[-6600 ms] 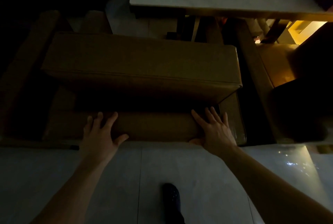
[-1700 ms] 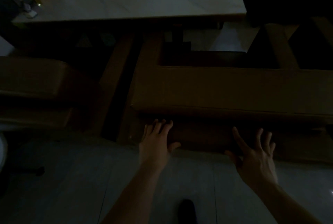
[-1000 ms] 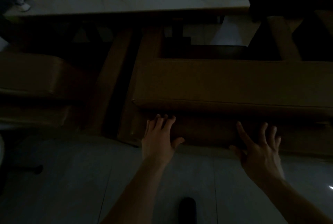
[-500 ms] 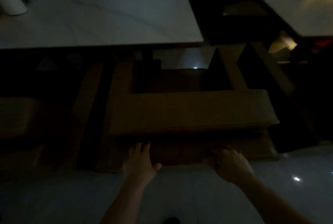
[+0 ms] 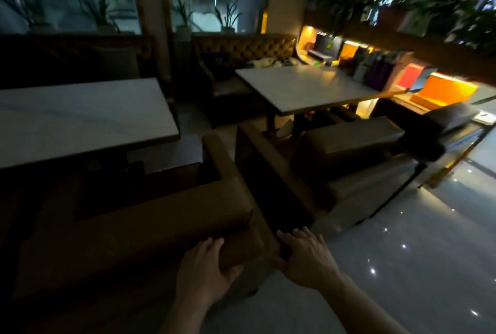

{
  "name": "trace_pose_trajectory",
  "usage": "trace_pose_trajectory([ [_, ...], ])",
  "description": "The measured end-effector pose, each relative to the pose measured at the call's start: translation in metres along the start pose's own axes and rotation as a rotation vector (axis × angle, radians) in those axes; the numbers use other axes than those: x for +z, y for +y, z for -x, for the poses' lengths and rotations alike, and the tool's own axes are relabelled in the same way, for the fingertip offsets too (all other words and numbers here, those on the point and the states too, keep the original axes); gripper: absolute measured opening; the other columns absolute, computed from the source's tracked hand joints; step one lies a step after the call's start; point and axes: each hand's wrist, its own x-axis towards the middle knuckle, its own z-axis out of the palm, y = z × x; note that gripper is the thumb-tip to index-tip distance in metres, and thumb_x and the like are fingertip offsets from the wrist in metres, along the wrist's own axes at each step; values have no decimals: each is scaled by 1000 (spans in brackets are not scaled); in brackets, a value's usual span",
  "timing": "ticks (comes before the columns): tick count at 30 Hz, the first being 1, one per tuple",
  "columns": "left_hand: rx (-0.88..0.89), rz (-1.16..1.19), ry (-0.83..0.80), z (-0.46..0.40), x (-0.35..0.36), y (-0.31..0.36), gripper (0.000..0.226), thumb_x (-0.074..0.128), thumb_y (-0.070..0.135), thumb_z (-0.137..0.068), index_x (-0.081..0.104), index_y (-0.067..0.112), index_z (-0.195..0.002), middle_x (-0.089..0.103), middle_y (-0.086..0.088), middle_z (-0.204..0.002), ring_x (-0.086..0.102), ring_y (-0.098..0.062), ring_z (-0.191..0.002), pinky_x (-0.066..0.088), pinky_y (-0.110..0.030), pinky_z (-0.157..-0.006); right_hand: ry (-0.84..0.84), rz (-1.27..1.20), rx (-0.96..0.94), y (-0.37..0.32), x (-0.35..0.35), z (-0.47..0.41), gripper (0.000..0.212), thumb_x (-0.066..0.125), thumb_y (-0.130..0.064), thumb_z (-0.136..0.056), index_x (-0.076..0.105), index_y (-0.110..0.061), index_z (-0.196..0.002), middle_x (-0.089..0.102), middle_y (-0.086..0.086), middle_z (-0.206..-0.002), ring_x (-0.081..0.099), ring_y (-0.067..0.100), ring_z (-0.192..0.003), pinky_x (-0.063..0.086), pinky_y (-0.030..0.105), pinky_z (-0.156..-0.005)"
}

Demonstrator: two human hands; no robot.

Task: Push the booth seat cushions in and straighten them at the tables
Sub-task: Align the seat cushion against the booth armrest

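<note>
A long brown booth seat (image 5: 139,229) runs across the lower left in dim light, facing a white marble table (image 5: 80,119). My left hand (image 5: 204,269) rests on the seat's near right corner, fingers curled over its edge. My right hand (image 5: 306,256) hovers just right of that corner, fingers spread, holding nothing. A second brown booth seat (image 5: 354,135) with its cushion stands further right, at another marble table (image 5: 314,86).
A dark gap (image 5: 271,199) separates the two booths. Glossy grey floor (image 5: 402,266) spreads to the right. A tufted bench (image 5: 244,49), potted plants (image 5: 349,3) and a lit orange counter (image 5: 445,89) line the back. A dark cushion (image 5: 445,129) lies over the far booth's end.
The view has lifted from looking down at the seat to looking across the room. Both hands have shifted to the seat's right end, and the right hand has come off its front.
</note>
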Motion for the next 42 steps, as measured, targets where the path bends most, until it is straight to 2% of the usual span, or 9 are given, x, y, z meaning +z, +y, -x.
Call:
trace_pose_trajectory([
  [4,34,-25,76,11,10,71,81,44,77,-83,24,39,-151,23,10,-159,23,-18,-145,25,-39,-115,45,-39,45,72,-40,33,85,35,-83,-80,26,-39,-151,39,-1,-150,31,25,-140,26,46,-112],
  [8,-8,-17,84,22,39,120,80,49,74,-82,25,40,-150,26,11,-158,27,-18,-143,31,-41,-113,76,-90,54,151,-58,64,96,28,-89,-65,33,-40,-148,48,-1,-144,42,23,-134,36,42,-108],
  [10,-27,-13,69,26,55,137,77,53,69,-85,26,39,-150,26,11,-157,28,-18,-142,33,-41,-112,72,-90,75,186,-60,73,92,38,-89,-69,34,-40,-147,49,-1,-142,45,23,-132,38,41,-107],
  [16,-117,-3,47,36,104,162,77,59,62,-86,25,38,-151,29,10,-156,32,-18,-140,38,-40,-109,3,-146,114,255,-43,87,87,45,-82,-78,29,-37,-151,41,2,-153,36,23,-140,34,44,-112],
  [22,-188,3,96,2,138,166,79,57,63,-87,21,38,-152,24,8,-159,28,-19,-143,35,-42,-112,-98,-160,145,295,-15,66,84,43,-79,-83,25,-36,-153,31,6,-158,29,24,-145,28,44,-116],
  [27,-201,-18,249,-44,157,160,83,57,66,-85,18,38,-153,19,5,-162,21,-22,-146,30,-43,-115,-153,-132,50,289,0,19,81,46,-73,-86,25,-33,-154,35,4,-155,33,23,-141,32,40,-113],
  [30,-214,-60,322,-68,164,147,86,58,66,-84,18,35,-154,18,3,-163,17,-23,-148,27,-44,-117,-189,-106,-77,266,16,-20,82,45,-75,-85,22,-35,-154,29,2,-159,32,23,-143,33,40,-112],
  [37,-223,-145,373,-115,168,102,94,65,60,-82,13,33,-156,16,0,-164,14,-26,-149,24,-47,-118,-296,-88,-303,192,83,-99,90,58,-61,-88,4,-37,-156,-5,4,-166,1,26,-152,17,42,-120],
  [42,-210,-193,362,-147,170,72,98,68,61,-80,13,32,-156,18,-1,-163,15,-27,-149,19,-48,-120,-292,-38,-430,159,133,-149,98,65,-48,-89,-8,-39,-153,-15,5,-164,-10,28,-151,8,43,-121],
])
